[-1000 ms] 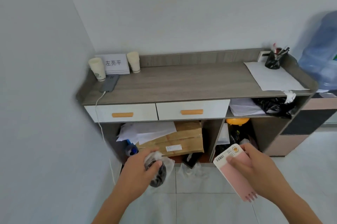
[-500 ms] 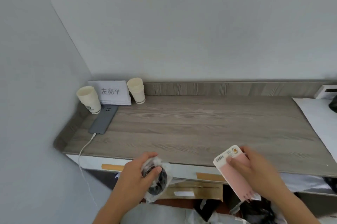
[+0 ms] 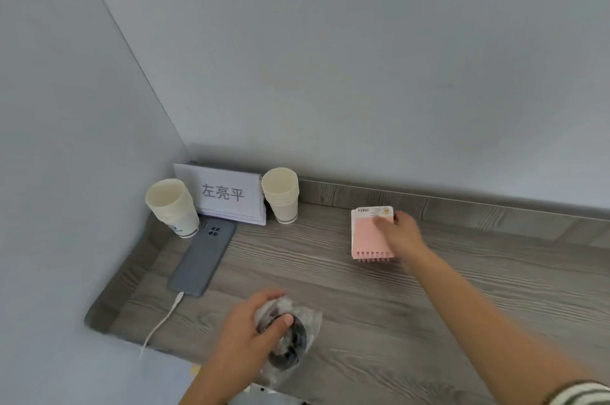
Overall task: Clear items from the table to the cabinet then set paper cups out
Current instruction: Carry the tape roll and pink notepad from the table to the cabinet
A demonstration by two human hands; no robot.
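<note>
A grey wood-grain cabinet top (image 3: 363, 299) with a low raised rim fills the lower half of the frame, set into a corner of plain pale grey walls (image 3: 330, 58) that take up the whole upper half.

In the left centre of the frame, against the back rim, stand two stacks of cream paper cups: the left stack (image 3: 173, 206) carries a small printed logo near its base, the right stack (image 3: 281, 195) is plain. Between them leans a white paper name card with three dark characters (image 3: 227, 193). Just below the left stack a grey smartphone (image 3: 203, 257) lies face down, its long axis running from upper right to lower left, with a white charging cable (image 3: 161, 322) plugged into its lower end and trailing off the front edge.

Right of centre, the right hand (image 3: 401, 233) pinches a flat pink pack with a white printed header (image 3: 372, 233), thumb on its face; the pack's long axis runs up and down the frame, header toward the wall, a row of small pink teeth at its near end. Whether it touches the surface cannot be told.

At bottom centre the left hand (image 3: 251, 332) is closed around a clear crinkled plastic bag holding a dark ring-shaped object (image 3: 290, 338), thumb pressed on it; the contents are blurred. A striped sleeve edge (image 3: 581, 394) is cut off at the lower right corner.
</note>
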